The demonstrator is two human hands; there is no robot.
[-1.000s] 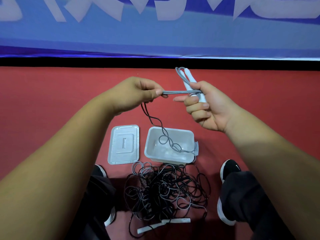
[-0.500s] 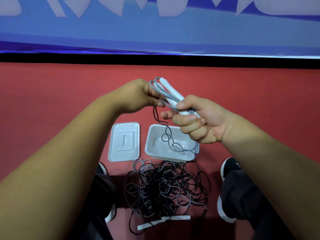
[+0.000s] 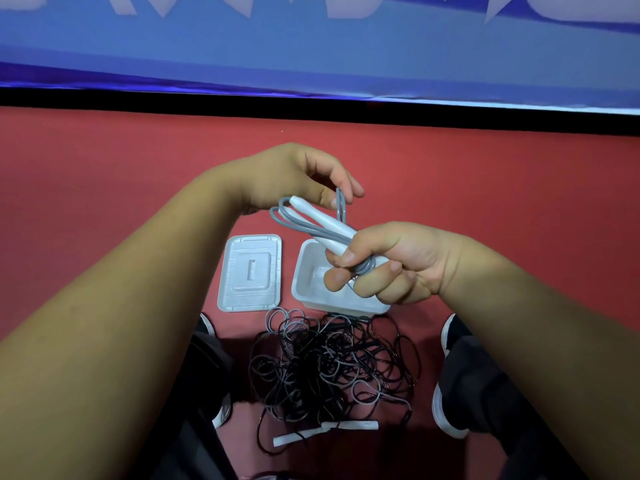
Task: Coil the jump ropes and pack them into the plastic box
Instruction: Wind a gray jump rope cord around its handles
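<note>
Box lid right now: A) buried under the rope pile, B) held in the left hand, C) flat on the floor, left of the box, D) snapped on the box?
C: the lid lies flat on the red floor, just left of the open plastic box.

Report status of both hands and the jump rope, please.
Right grip holds handles and grey rope coil. Left grip pinches a loop. Plastic box open, lid beside it. Tangled ropes lie before box.

- Translucent white plastic box [image 3: 313, 299] and flat white plastic lid [image 3: 250, 273]: smooth, faintly glossy.
- Grey rubbery cord [image 3: 304, 230]: smooth.
- Red floor [image 3: 104, 174]: matt.
</note>
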